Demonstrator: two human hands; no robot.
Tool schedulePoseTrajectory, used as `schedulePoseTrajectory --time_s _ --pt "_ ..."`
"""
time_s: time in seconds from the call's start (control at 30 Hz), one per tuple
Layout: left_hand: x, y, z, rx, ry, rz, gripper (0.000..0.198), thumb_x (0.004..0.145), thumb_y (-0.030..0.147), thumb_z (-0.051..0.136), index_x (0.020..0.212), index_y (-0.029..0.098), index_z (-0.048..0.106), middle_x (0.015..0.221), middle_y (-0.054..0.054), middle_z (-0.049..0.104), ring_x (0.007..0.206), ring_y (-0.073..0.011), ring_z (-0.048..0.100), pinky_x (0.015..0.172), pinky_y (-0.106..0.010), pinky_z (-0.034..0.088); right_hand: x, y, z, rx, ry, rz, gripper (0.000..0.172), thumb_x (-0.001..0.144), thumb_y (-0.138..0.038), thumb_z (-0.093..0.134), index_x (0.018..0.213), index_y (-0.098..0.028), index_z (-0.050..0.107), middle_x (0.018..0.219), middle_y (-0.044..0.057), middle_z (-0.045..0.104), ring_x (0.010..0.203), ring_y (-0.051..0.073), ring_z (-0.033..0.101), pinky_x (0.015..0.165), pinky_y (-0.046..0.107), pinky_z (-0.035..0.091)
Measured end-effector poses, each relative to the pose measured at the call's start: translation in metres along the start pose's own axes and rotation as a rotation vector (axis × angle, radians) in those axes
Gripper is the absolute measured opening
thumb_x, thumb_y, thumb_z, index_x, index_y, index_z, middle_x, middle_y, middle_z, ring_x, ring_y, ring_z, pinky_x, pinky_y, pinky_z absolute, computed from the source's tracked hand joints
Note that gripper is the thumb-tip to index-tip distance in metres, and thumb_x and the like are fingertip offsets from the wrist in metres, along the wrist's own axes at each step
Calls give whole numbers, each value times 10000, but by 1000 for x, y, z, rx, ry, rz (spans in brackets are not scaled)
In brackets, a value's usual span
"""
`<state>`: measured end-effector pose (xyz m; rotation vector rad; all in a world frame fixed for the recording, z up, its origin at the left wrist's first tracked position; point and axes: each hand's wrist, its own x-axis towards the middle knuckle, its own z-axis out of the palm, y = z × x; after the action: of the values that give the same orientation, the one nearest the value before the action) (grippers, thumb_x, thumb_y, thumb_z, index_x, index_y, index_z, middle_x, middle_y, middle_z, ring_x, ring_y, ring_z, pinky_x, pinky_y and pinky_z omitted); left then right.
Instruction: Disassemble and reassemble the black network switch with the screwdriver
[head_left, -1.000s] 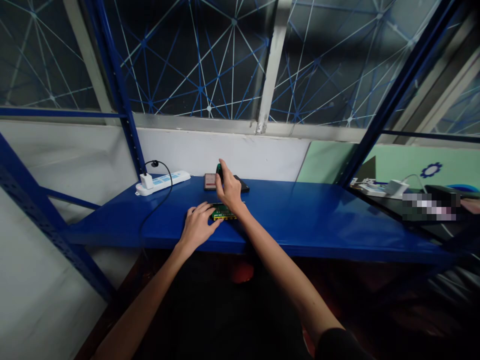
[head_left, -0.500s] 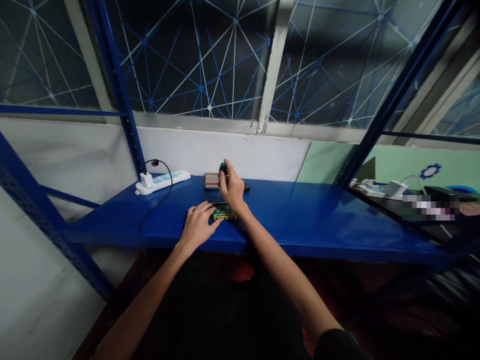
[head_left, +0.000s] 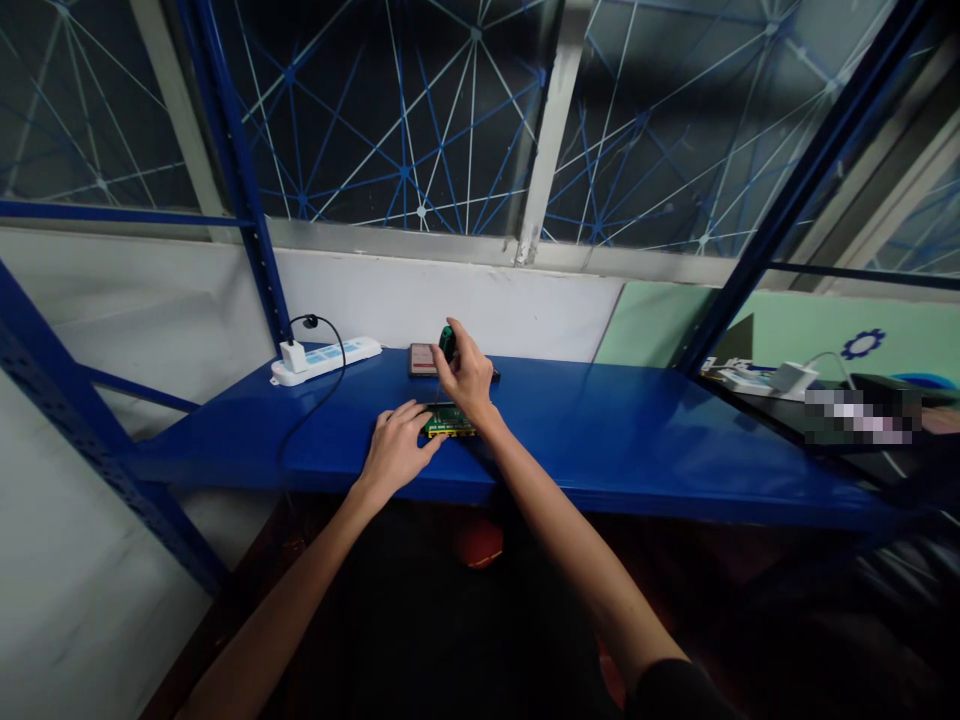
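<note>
Head cam: right hand (head_left: pixel 466 378) fist-closed round a green-capped screwdriver (head_left: pixel 447 343), held upright w/ tip down on green circuit board (head_left: pixel 448 421) just below the grip. Left hand (head_left: pixel 395 447) lies flat, fingers spread, pinning the board's left edge to blue shelf (head_left: pixel 600 430).

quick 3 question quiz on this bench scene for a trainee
1. True or false: the left hand rests beside the green board.
2. Which hand grips the screwdriver? A) left B) right
3. What white item lies at the shelf's back left?

Key: 1 true. 2 B. 3 the power strip, with a charger plugged in.
</note>
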<state>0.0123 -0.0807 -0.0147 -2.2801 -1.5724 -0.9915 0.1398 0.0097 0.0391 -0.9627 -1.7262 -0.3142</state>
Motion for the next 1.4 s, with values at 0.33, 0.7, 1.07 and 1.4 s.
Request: schedulePoseTrajectory --time_s 0.33,0.7,1.07,1.4 --pt "0 2 -2 -3 -8 -5 277 885 345 632 1116 207 699 1254 -87 667 1238 -294 555 971 -469 450 -1 -3 -3 24 15 -36 567 996 -351 380 1540 -221 286 1061 99 677 672 145 610 648 287 489" --pt "0 1 0 -5 1 2 270 881 341 632 1106 214 710 1252 -89 668 1239 -293 553 984 -458 450 -1 -4 -3 -15 -6 -28 540 1000 -401 394 1506 -218 344 1100 109 670 684 150 615 623 284 484" --pt "0 1 -1 -1 -6 -3 283 886 348 618 1116 209 707 1254 -93 666 1246 -294 546 997 -463 447 -3 1 1 -6 11 -21 565 974 -416 439 1494 -211 355 1050 105 682 695 168 619 618 293 479" --pt "0 0 0 -13 -11 -1 282 885 359 619 1113 218 707 1247 -93 669 1247 -306 545 985 -474 458 -1 2 -4 18 -21 -8 577 981 -391 412 1518 -215 294 1015 95 701 666 155 619 641 296 491"
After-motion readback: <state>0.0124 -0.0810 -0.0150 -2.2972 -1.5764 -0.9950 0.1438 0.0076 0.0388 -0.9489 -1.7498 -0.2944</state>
